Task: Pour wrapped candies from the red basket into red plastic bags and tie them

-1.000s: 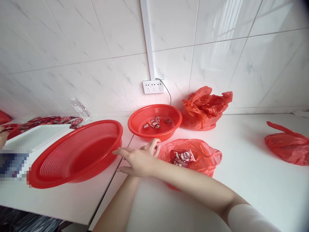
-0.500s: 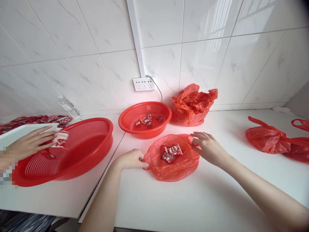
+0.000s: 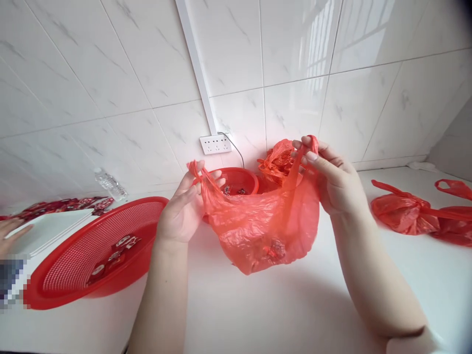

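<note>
A thin red plastic bag (image 3: 258, 221) hangs between my hands above the white table, its handles pulled up and apart. My left hand (image 3: 184, 201) has one handle looped about its fingers. The other handle is gripped by my right hand (image 3: 332, 172), between thumb and fingers. Small wrapped snacks (image 3: 275, 250) show dimly through the bottom of the bag. Behind the bag, partly hidden by it and my left hand, stands a round red basket (image 3: 239, 174) with a few small wrapped pieces inside.
At left is a large red basket (image 3: 155, 206) holding several wrapped snacks. A co-worker's hand (image 3: 13, 231) rests by a white tray (image 3: 55, 228). Beyond lie red packets and a plastic bottle (image 3: 110, 184). A crumpled red bag (image 3: 276, 160) stands by the wall; tied bags (image 3: 403, 211) lie right.
My hands have lifted the bag off the table by its handles, stretching it upright. Wrapped snacks now lie in the left basket, and the co-worker's hand has moved back left, away from the basket.
</note>
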Demonstrator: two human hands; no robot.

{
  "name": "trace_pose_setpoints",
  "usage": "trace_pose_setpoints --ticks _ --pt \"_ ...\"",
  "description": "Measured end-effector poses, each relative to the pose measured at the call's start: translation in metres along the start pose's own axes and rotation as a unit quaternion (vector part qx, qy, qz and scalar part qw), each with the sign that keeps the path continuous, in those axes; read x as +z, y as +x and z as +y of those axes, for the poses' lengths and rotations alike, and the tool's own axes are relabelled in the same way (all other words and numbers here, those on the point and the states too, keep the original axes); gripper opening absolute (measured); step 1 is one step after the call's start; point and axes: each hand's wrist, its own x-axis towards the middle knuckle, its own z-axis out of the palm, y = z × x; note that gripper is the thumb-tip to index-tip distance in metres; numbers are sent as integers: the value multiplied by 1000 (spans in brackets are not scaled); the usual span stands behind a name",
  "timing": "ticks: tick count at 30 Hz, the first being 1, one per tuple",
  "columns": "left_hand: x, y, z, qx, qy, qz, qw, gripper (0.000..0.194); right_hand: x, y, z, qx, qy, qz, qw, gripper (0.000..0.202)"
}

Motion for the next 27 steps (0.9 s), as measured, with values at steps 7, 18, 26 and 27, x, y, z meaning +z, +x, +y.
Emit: trace_pose_setpoints --ticks 7,18,26,27 --pt "28 12 -3 -100 -28 -25 994 50 22 -12 6 11 2 11 1000 35" --pt "48 3 -46 -177 119 -187 959 27 59 -37 40 -253 -359 -216 872 29" --pt "56 1 -45 -227 110 -148 956 38 36 -24 30 -167 -275 -293 901 25" --pt "56 1 -46 -227 103 -148 957 36 33 -23 28 -140 -232 -312 911 24"
